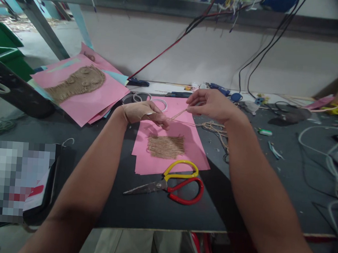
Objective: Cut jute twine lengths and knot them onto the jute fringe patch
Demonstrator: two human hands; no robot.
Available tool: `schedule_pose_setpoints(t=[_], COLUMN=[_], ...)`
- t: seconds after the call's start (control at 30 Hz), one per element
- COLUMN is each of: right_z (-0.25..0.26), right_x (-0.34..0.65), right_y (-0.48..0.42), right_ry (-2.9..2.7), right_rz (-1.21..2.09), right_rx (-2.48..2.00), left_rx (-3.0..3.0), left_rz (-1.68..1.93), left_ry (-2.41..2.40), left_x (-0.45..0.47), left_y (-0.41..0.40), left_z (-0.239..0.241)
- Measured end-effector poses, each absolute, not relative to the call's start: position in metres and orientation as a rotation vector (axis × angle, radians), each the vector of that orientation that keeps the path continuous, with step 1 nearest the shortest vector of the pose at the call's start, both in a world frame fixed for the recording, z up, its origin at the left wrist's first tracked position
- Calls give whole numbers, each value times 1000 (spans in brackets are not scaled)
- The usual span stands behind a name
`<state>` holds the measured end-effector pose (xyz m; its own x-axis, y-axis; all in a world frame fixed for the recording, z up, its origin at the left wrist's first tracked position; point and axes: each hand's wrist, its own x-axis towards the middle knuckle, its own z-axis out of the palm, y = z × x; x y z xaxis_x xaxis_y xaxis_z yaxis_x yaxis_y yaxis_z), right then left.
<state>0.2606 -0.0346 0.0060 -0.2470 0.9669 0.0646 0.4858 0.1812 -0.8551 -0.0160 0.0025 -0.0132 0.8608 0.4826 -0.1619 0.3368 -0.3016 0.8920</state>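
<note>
White wall (151, 44) closes off the back of the workspace, with a metal shelf (154, 4) running along its upper part and dark cables (190, 26) hanging down from it. Below stretches a black table (139, 213). Near its middle lie pink sheets (143, 165), and on them rests a flat, roughly rectangular panel of brown twine (166, 146), its strands laid side by side with frayed ends.

Just beyond the panel, both hands work above the paper. The right hand (209, 104) is raised, its thumb and fingers pinching a thin tan cord (179, 114). That cord runs slantwise to the left hand (146, 115), whose fingers are drawn together and pressed on it at the tips; a beige wrap (137, 112) covers the back of this hand. From there the strand leads to a loose tangle of cord (215, 128) beside the paper, under the right forearm.

Nearer the table's front edge, scissors (159, 185) with one yellow and one red handle lie open, blades pointing left. White tape rolls (161, 100) sit behind the left hand. Farther left, another stack of pink sheets (83, 109) carries a larger, elongated twine piece (88, 78), near a green bin (12, 67).
</note>
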Motion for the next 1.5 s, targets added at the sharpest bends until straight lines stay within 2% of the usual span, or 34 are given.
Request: schedule_pose_setpoints(t=[0.43, 0.6, 0.73, 0.9, 1.13, 1.5], right_z=[4, -7, -16, -36, -49, -37], right_x=[247, 226, 223, 228, 227, 247], right_y=[-37, -37, -33, -25, -20, -18], right_ry=[-1957, -1971, -2049, -2224, -2359, -2198], right_rz=[971, 926, 789, 515, 420, 413], right_rx=[-1360, -1316, -1418, -1677, -1793, -1810], left_rx=[1870, 1910, 1929, 1967, 2253, 2257], left_rz=[84, -82, -319, -448, -232, -279], left_ry=[925, 1176, 1237, 1312, 1261, 1420], left_x=[-22, -32, -38, -37, -27, -30], left_y=[-6, 5, 13, 13, 11, 11], left_z=[7, 5, -3, -2, 1, 0])
